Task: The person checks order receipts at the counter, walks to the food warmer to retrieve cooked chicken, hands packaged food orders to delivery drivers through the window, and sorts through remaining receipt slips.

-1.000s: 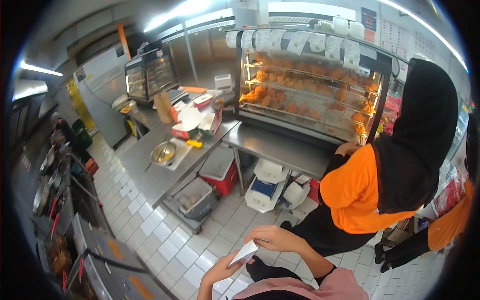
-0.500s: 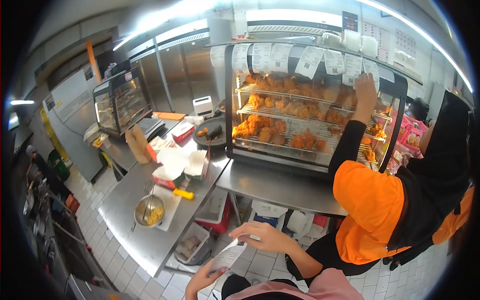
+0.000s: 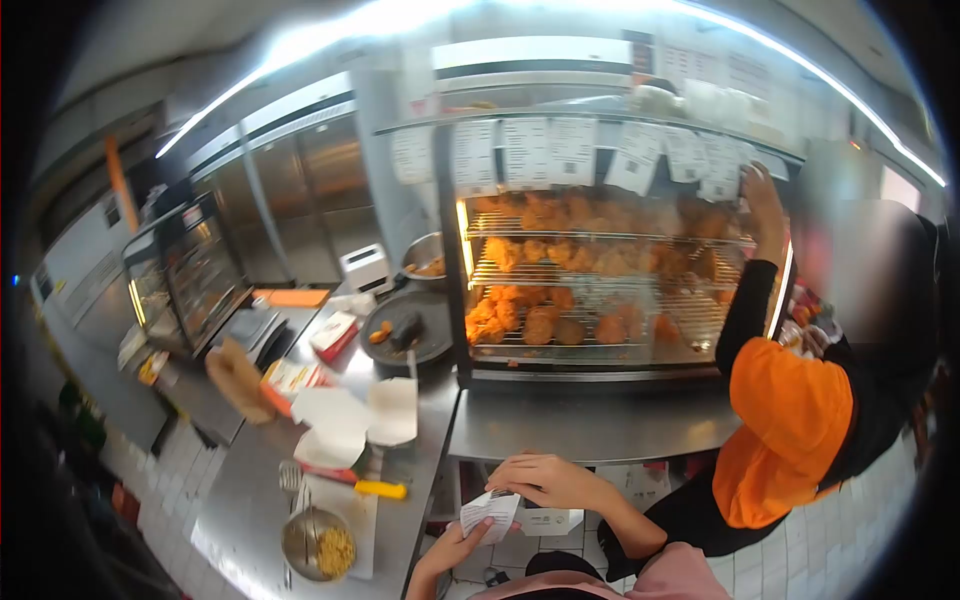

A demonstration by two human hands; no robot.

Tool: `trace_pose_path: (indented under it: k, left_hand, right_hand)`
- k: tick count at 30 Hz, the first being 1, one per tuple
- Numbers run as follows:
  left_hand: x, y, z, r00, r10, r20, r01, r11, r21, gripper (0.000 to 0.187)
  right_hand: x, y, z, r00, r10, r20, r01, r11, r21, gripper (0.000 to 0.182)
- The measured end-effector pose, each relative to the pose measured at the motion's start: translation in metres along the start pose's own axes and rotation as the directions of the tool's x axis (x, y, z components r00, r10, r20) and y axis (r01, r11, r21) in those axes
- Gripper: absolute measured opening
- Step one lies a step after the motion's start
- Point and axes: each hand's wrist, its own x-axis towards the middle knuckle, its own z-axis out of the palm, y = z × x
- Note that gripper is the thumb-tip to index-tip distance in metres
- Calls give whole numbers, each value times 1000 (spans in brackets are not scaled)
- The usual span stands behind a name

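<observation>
Left hand pinches the printed receipt, thumb across its face. Right hand at its top edge; can't tell if those fingers grip. Receipt is in the air beside the desk. Risks: thin paper tears if hands pull apart; loose pinch drops it; left elbow swing could catch the yellow handle.
</observation>
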Motion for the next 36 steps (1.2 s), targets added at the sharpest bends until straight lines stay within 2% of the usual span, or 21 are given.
trace_pose_path:
  k: [3,6,9,11,12,13,15,16,17,19,22,23,25,26,28,29,31,32,34,35,36]
  left_hand:
    - [32,18,-14,986,57,157,-58,998,3,34]
    - [59,-4,-27,986,31,164,-54,989,137,33]
    - [88,-7,-31,980,64,186,-72,997,33,33]
    - [102,-6,-38,991,-61,118,56,997,51,26]
    - [124,-109,-57,998,12,54,-19,993,115,72]
    - [125,-104,-54,998,8,68,-15,993,114,72]
    - [107,-57,-43,943,-282,-174,240,943,-228,59]
    - [93,-8,-30,819,-468,-333,338,861,-379,52]
    - [101,-8,-30,826,-460,-326,334,865,-374,52]
    - [114,-13,-31,780,-351,-518,44,856,-514,48]
    - [125,-26,-34,576,-269,-772,-407,724,-556,43]
    - [130,-31,-36,580,-268,-769,-402,726,-557,43]
    - [140,-39,-42,509,-26,-861,-423,863,-276,34]
    - [142,-38,-43,513,-28,-858,-420,864,-279,34]
    - [141,-37,-45,468,90,-879,-199,980,-5,32]
    - [141,-40,-46,468,85,-880,-195,981,-9,32]
    - [140,-47,-47,473,344,-811,-125,937,325,36]
    - [138,-42,-45,472,338,-815,-119,940,320,36]
    - [134,-27,-42,542,-45,-839,-186,967,-172,42]
    - [133,-43,-47,538,-51,-841,-182,968,-175,42]
    - [133,-72,-56,673,-127,-729,73,992,-105,43]
  right_hand:
    - [0,20,-13,996,60,-68,-66,993,-93,15]
    - [2,31,-34,989,107,-100,-118,985,-122,16]
    - [4,41,-54,980,149,-129,-164,980,-112,16]
    - [7,47,-66,972,174,-158,-191,976,-103,16]
    - [7,49,-69,967,155,-204,-186,972,-144,16]
    - [7,49,-70,960,136,-245,-184,966,-181,16]
    - [8,51,-66,950,119,-288,-161,979,-127,16]
    - [10,52,-65,943,86,-322,-119,989,-86,17]
    - [12,51,-63,941,84,-328,-122,988,-96,17]
    - [13,50,-58,928,16,-371,-66,990,-121,18]
    - [11,59,-55,913,35,-408,-70,995,-72,19]
    - [11,61,-54,900,64,-431,-86,996,-32,19]
    - [9,61,-55,889,78,-451,-110,993,-45,18]
    - [7,61,-57,880,91,-465,-131,990,-55,18]
    - [3,61,-61,875,120,-469,-168,984,-62,17]
    - [2,62,-62,871,142,-471,-197,978,-70,17]
    - [-1,66,-62,868,146,-474,-203,977,-72,16]
    - [-1,67,-61,863,146,-484,-207,975,-76,14]
    - [0,67,-57,882,169,-440,-216,975,-58,16]
    - [0,67,-55,898,186,-400,-222,974,-45,19]
    - [4,64,-50,899,189,-395,-222,974,-40,19]
